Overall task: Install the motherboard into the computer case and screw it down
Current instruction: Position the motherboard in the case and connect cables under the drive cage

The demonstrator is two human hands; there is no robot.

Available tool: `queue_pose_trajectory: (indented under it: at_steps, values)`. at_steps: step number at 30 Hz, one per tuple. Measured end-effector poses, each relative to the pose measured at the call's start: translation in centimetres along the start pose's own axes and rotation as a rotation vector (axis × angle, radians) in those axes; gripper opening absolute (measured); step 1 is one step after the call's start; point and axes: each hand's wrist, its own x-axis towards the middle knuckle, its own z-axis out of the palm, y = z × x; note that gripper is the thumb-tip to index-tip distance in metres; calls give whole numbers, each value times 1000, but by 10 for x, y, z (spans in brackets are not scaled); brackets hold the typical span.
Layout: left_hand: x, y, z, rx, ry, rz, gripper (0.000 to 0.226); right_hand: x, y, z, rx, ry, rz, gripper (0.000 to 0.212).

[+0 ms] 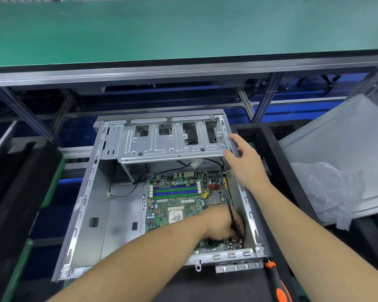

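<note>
- Now your left hand (224, 224) is down inside the computer case (86, 205), fingers curled over the near right corner of the motherboard (177, 205); whether they pinch a cable (227, 199) or a plug there cannot be told, since the fingertips are hidden.
- Your right hand (246, 163) rests on the case's right wall near its far end, fingers spread and laid over the rim beside the drive cage (168, 138), clamped on nothing.
- The motherboard lies flat on the case floor, filling the right half; its long axis runs from 12 o'clock to 6 o'clock, with the memory slots (175, 191) toward 12 and the processor socket (176, 215) at centre.
- The screwdriver (278, 284), orange and black, lies outside the case at about 5 o'clock from the left hand, just beyond the near right corner, its handle pointing toward you.
- Judgement: the right hand has the easier path to the screwdriver, drawing back toward 6 o'clock along the case wall, while the left would have to cross over the rim.
- No screws are visible on the board, so fastening appears not yet begun.
- A grey side panel (345, 149) and plastic wrap (323, 188) lie at 3 o'clock, well apart.
</note>
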Motion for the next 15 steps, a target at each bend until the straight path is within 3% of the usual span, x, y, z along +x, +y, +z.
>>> queue_pose_trajectory:
  at_steps: [15]
  values:
    - [-3, 5, -4, 4, -58, 9, 23, -1, -1, 0, -29, -3, 8, 46]
